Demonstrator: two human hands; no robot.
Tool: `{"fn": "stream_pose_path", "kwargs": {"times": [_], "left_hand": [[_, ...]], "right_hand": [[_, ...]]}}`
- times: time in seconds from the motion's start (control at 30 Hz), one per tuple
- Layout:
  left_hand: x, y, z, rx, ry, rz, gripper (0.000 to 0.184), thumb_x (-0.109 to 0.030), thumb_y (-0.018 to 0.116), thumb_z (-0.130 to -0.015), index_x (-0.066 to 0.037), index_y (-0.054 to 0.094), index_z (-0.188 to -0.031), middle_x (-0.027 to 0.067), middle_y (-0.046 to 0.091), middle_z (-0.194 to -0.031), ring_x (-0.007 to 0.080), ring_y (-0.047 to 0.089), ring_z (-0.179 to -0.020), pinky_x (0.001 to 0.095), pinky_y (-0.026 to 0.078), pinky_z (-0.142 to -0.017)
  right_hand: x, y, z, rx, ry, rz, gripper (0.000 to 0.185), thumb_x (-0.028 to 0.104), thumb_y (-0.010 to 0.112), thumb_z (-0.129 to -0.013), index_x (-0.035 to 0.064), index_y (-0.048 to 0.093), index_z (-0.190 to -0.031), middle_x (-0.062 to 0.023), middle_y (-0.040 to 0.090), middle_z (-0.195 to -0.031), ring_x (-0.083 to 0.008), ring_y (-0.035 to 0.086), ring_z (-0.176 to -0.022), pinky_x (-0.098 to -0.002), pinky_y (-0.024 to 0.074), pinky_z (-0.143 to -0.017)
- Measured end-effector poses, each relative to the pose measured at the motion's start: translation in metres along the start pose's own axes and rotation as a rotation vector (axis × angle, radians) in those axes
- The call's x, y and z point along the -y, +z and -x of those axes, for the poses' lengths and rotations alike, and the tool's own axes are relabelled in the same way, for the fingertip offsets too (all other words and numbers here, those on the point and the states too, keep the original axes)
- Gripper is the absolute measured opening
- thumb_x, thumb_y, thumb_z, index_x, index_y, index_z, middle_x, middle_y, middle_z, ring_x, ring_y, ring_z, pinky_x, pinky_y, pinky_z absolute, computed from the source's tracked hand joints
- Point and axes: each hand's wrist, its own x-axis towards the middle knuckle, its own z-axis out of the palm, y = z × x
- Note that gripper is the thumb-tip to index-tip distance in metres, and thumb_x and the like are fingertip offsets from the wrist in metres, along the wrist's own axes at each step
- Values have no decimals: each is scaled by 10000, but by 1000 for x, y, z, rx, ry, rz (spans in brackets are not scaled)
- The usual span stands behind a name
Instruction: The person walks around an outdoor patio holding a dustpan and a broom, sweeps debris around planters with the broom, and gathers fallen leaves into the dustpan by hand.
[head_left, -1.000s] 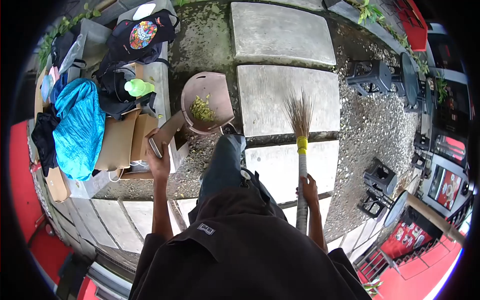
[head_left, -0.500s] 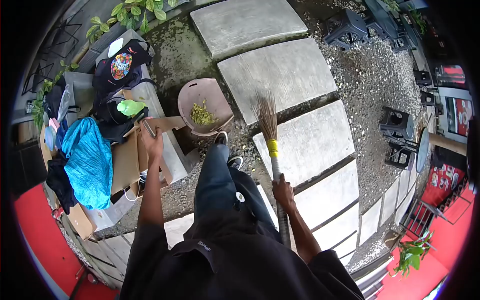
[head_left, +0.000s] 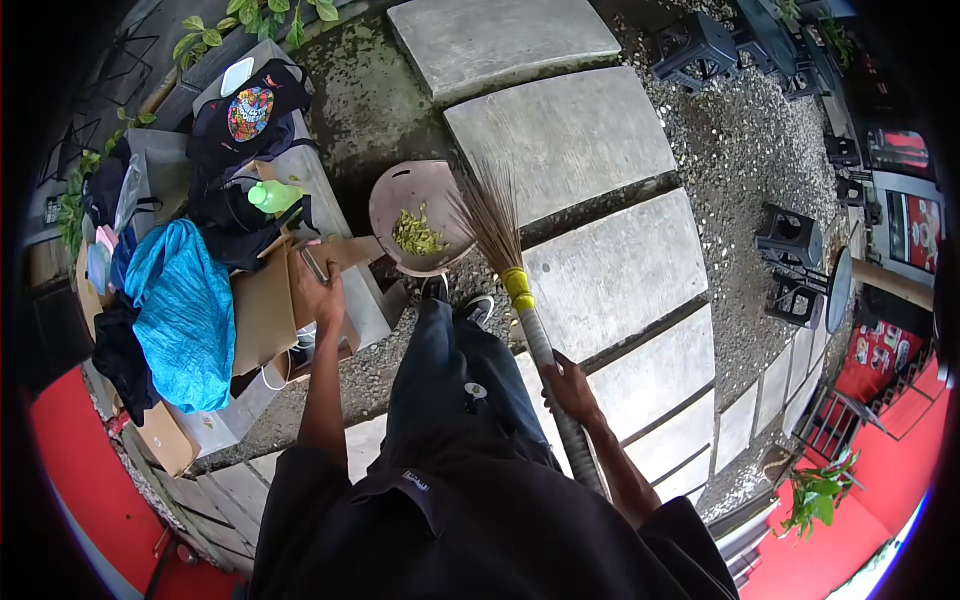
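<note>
My right hand [head_left: 570,388] is wrapped round the grey-banded handle of a stick broom [head_left: 541,345], which has a yellow binding and thin brown bristles. The bristle tips fan out beside the right rim of a pinkish dustpan [head_left: 395,190] and overlap it slightly in view. Yellow-green leaves [head_left: 418,232] lie in a heap inside the pan. To the left, my left hand [head_left: 322,295] is closed on the upper end of what looks like the dustpan's long handle [head_left: 345,252]. My shoes stand just below the pan.
On the left, a ledge bears an open cardboard box [head_left: 262,310], a blue plastic bag [head_left: 180,310], a green bottle [head_left: 273,196] and a black cap [head_left: 262,105]. Concrete slabs [head_left: 615,275] run through gravel. Dark stools [head_left: 790,238] stand at the right.
The broom's bristles have swung left to the dustpan's right side, and its handle is now more slanted. My left hand still grips the handle. The whole view has shifted slightly.
</note>
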Motion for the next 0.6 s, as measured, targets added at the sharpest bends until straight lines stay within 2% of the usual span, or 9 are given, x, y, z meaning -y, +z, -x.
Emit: {"fn": "stream_pose_path", "kwargs": {"times": [0.13, 0.17, 0.2, 0.23, 0.27, 0.37, 0.4, 0.5, 0.6], "left_hand": [[-1, -17, 25, -58, -18, 48, 384, -1, 568, -790, -61, 523, -1167, 195, 610, -1038, 397, 606, -966, 427, 470, -863], [2, -20, 31, -46, -106, 61, 389, 5, 560, -789, -61, 522, -1170, 195, 610, -1041, 387, 608, -970, 424, 467, -870], [4, -22, 34, -34, -191, 74, 394, 11, 551, -787, -61, 520, -1173, 195, 609, -1044, 377, 609, -974, 420, 464, -877], [2, -22, 37, -23, -232, 121, 409, 24, 539, -780, -60, 515, -1180, 196, 611, -1034, 358, 614, -969, 415, 465, -879], [-1, -20, 38, -18, -229, 115, 409, 24, 539, -780, -60, 515, -1180, 196, 611, -1034, 358, 614, -969, 415, 465, -879], [-14, -18, 33, -48, -53, 55, 416, 33, 536, -780, -50, 507, -1187, 198, 605, -1053, 354, 609, -986, 409, 462, -883], [-17, -17, 31, -40, -52, 51, 416, 33, 536, -780, -50, 507, -1187, 198, 605, -1053, 354, 609, -986, 409, 462, -883], [-21, -9, 30, 4, -162, 146, 382, 20, 538, -781, -33, 519, -1159, 185, 596, -1049, 362, 581, -994, 414, 429, -920], [-19, 5, 31, -30, -28, 122, 376, 26, 533, -786, -4, 505, -1161, 194, 574, -1089, 367, 563, -1046, 417, 406, -955]], "right_hand": [[14, 19, -27, -150, -168, 249, 616, 333, 545, -953, -44, 365, -1406, -159, 623, -672, -224, 631, -520, -367, 523, -496], [20, 23, -38, -187, -203, 310, 616, 328, 546, -952, -54, 365, -1399, -184, 627, -673, -245, 647, -532, -380, 529, -512], [27, 27, -48, -196, -178, 356, 594, 333, 533, -952, -26, 382, -1401, -237, 645, -709, -335, 677, -617, -448, 539, -571], [19, 31, -70, -283, -244, 539, 592, 341, 524, -950, -4, 377, -1409, -251, 652, -742, -372, 677, -674, -482, 534, -605], [11, 36, -93, -370, -310, 720, 590, 348, 515, -949, 17, 372, -1416, -265, 659, -776, -408, 677, -731, -516, 530, -640], [49, 48, -114, -344, -224, 790, 588, 354, 502, -944, 54, 357, -1428, -275, 666, -857, -463, 655, -819, -556, 512, -713], [52, 53, -123, -341, -217, 784, 588, 354, 502, -944, 54, 357, -1428, -275, 666, -857, -463, 655, -819, -556, 512, -713], [50, 73, -143, -311, -38, 804, 641, 323, 497, -930, 42, 277, -1462, -262, 632, -1091, -432, 628, -990, -527, 504, -824], [11, 90, -148, -284, -12, 815, 642, 317, 500, -922, 38, 283, -1458, -265, 618, -1123, -431, 619, -1016, -522, 494, -862]]}}
